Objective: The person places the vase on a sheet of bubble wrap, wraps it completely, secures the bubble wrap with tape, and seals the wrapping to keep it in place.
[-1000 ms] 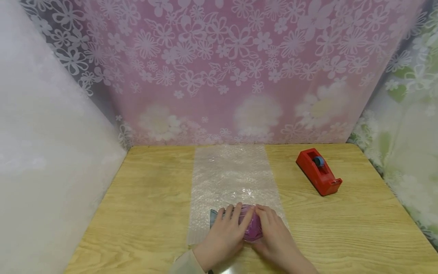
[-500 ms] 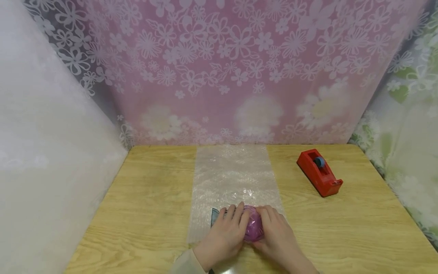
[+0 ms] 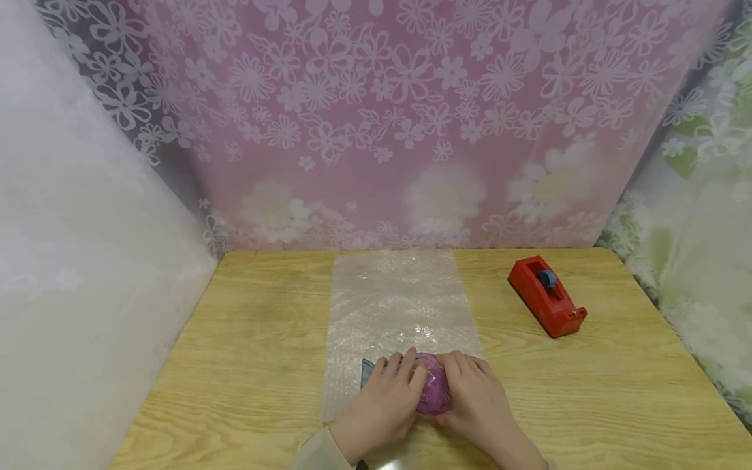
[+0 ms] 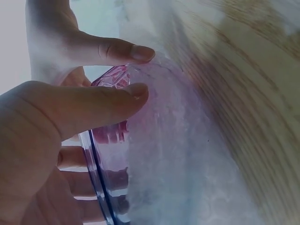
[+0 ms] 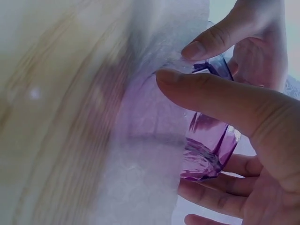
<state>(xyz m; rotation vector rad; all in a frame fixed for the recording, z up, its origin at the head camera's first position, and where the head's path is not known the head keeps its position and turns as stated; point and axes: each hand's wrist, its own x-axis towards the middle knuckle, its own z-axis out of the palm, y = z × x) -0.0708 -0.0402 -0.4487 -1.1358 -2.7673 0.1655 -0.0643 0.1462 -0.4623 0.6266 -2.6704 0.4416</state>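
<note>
A glass vase, see-through purple on the right and blue on the left, lies on its side at the near end of a bubble wrap sheet. My left hand grips its left part, fingers over the far side. On the purple end, my right hand curls its fingers. Both thumbs pinch the wrap's near edge up against the glass, as the bubble wrap in the left wrist view shows. In the right wrist view, fingers pass behind the purple glass. Much of the blue part is hidden by my left hand.
A red tape dispenser with a blue-cored roll stands at the right rear of the wooden table. A pink flowered curtain rises behind the table's back edge. Pale sheets hang along both sides.
My left index finger has drawn back and bent, baring more purple glass. My right fingers have curled further over its end. The wrap sheet and tape dispenser stay put.
</note>
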